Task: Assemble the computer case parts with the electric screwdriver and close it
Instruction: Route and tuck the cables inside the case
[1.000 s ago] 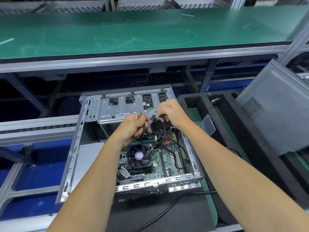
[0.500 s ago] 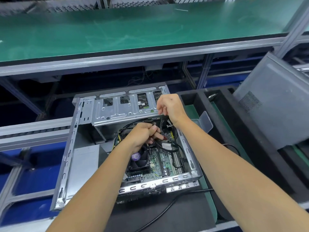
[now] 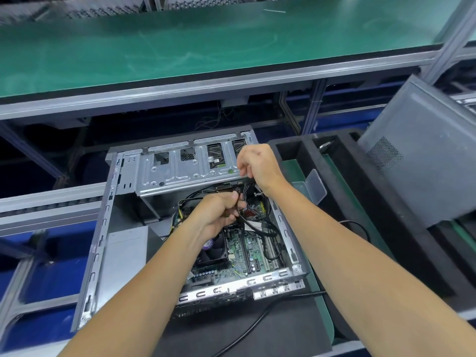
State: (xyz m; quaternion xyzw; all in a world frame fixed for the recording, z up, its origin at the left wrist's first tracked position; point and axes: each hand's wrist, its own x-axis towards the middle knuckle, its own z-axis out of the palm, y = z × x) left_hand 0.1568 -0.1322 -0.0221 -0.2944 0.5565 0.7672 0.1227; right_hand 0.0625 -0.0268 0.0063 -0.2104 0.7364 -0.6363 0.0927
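Note:
An open computer case (image 3: pixel 103 243) lies on its side on a black mat, showing the motherboard (image 3: pixel 247 253), a fan and black cables (image 3: pixel 260 228). A silver drive cage (image 3: pixel 180 173) spans its far end. My left hand (image 3: pixel 219 215) is inside the case, fingers curled round a black cable just under the cage. My right hand (image 3: pixel 260 166) sits at the cage's right end with fingers curled; what it grips is hidden. The grey side panel (image 3: pixel 422 161) leans at the right. No electric screwdriver is visible.
A black foam tray (image 3: pixel 360 202) with compartments and a clear plastic lid (image 3: pixel 315 185) stands right of the case. A green-topped bench (image 3: pixel 206 42) runs across the back. A black cord (image 3: pixel 257 325) trails over the mat in front.
My left hand has dropped from the cage's edge down into the case with the cable. My right hand has shifted slightly up onto the cage's right end.

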